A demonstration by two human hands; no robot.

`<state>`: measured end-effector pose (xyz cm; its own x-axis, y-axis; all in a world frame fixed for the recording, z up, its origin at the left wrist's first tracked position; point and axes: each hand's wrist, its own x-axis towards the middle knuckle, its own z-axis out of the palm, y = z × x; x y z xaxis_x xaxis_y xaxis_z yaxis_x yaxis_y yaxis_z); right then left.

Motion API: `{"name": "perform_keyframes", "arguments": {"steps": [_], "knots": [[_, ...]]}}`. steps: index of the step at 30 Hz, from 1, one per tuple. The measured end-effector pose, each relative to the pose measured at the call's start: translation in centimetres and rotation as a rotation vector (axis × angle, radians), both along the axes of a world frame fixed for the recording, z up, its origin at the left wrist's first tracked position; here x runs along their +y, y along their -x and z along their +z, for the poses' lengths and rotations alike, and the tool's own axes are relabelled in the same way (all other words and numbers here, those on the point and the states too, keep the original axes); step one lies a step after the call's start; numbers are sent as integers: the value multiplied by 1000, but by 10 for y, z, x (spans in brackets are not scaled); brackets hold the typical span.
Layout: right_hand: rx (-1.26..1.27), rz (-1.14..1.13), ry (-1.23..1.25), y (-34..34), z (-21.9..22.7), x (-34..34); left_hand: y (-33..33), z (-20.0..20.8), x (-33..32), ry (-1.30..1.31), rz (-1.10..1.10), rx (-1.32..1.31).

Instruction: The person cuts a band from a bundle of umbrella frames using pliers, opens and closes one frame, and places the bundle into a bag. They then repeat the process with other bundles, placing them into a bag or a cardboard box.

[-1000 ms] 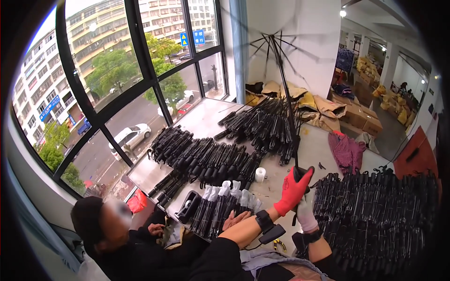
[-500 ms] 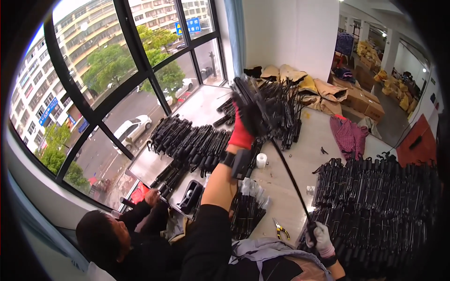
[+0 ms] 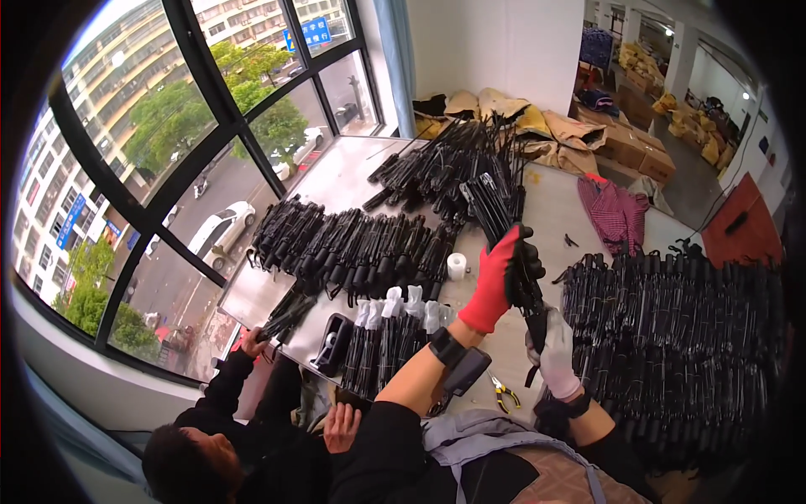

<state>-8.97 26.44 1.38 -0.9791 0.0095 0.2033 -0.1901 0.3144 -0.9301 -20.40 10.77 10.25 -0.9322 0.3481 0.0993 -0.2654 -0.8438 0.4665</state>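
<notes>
My left hand [image 3: 498,281], in a red glove with a dark palm, is closed around a collapsed black folding umbrella frame [image 3: 489,204]. The frame's bundled ribs point up and away to the left, above the table. At its lower end, my right hand [image 3: 557,353], in a pale glove, is closed around the dark handle end; its fingers are partly hidden. A dense row of similar black umbrella frames [image 3: 672,315] lies to the right. A loose pile of frames [image 3: 449,164] is behind the held one.
More frames [image 3: 353,248] lie in a row at left, with a white-topped bundle [image 3: 395,336] nearer. A white roll [image 3: 456,266], yellow-black pliers [image 3: 504,391] and a tape dispenser [image 3: 333,344] sit on the table [image 3: 546,218]. A co-worker [image 3: 197,458] sits at left beside the window.
The umbrella frame's long shaft has been collapsed. My hands have come close together, the left moving down and right, the right moving up. The co-worker's hands have shifted.
</notes>
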Motion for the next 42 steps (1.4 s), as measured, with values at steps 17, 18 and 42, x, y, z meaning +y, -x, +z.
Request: {"name": "perform_keyframes", "arguments": {"steps": [17,18,42], "knots": [[128,463,-926,72,163,-12,-74,-63,-62,1102,44,163],[164,485,-1124,73,156,-21,-74,-67,-63,1269,129,341],[-459,-486,-914,-124,-77,154,-42,-327,-526,2442,458,-191]]}}
